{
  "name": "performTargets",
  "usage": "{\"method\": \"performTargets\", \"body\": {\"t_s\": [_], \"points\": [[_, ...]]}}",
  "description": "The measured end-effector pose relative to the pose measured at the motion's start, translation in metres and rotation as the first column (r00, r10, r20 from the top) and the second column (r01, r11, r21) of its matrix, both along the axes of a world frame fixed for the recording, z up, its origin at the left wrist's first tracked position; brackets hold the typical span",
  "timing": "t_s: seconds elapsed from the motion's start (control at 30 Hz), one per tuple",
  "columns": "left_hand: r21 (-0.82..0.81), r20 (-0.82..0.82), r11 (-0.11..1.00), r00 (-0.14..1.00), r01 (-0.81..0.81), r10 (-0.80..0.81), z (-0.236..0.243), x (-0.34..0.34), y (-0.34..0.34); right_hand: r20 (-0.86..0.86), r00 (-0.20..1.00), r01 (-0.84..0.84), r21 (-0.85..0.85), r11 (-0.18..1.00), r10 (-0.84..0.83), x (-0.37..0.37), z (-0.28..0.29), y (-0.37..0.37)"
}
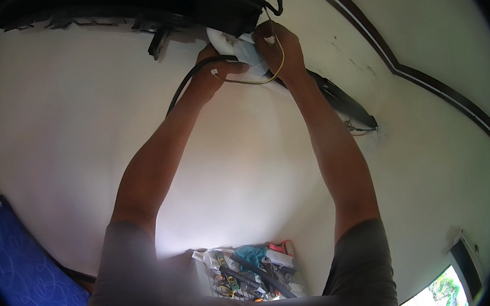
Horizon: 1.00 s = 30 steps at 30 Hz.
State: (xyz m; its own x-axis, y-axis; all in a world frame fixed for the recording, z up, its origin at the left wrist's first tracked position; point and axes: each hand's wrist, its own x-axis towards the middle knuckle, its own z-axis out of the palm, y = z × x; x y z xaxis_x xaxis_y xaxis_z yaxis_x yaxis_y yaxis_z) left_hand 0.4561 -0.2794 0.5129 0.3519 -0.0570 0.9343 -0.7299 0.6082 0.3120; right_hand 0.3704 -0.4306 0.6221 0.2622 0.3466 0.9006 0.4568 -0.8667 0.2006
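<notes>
Overhead, a black wall-mounted unit (pixel 122 10), which looks like an air conditioner's body, reaches across the top of the view. Beneath its right end is a bent white-wrapped pipe (pixel 249 55). My left hand (pixel 211 76) grips it from the left, thumb lying along its lower side. My right hand (pixel 282 53) closes on its right part, the fingertips partly hidden behind it. A black cable (pixel 184 83) curves down past my left wrist. In front of both hands hangs a thin yellowish wire (pixel 255 82) with a small white connector (pixel 215 72) at its end.
A dark pipe length (pixel 344 103) runs right of my right forearm to the wall, loose thin wires at its end. Below, a container of tools (pixel 249 275) stands by the wall. A blue patterned mattress (pixel 28 277) leans at left; a window (pixel 442 293) is lower right.
</notes>
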Motion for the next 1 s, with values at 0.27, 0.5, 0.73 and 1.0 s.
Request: {"method": "performTargets", "body": {"t_s": [0.27,0.5,0.73,1.0], "points": [[0.123,0.043,0.982,0.989,-0.142,0.138,0.009,-0.006,0.019,-0.180,0.981,0.024,-0.252,0.967,-0.072,0.011,0.021,-0.003],[0.114,0.062,0.992,0.997,-0.046,0.039,0.012,-0.001,0.018,-0.547,0.827,0.020,-0.193,0.981,-0.125,0.012,0.032,-0.009],[0.054,0.011,0.998,0.999,0.039,-0.040,0.010,-0.007,0.013,-0.652,0.749,-0.022,-0.202,0.979,-0.118,0.004,0.040,-0.007],[0.353,-0.101,0.932,0.987,-0.082,0.125,0.017,-0.010,0.029,-0.105,0.986,0.101,-0.260,0.960,-0.132,-0.022,-0.010,-0.002]]}}
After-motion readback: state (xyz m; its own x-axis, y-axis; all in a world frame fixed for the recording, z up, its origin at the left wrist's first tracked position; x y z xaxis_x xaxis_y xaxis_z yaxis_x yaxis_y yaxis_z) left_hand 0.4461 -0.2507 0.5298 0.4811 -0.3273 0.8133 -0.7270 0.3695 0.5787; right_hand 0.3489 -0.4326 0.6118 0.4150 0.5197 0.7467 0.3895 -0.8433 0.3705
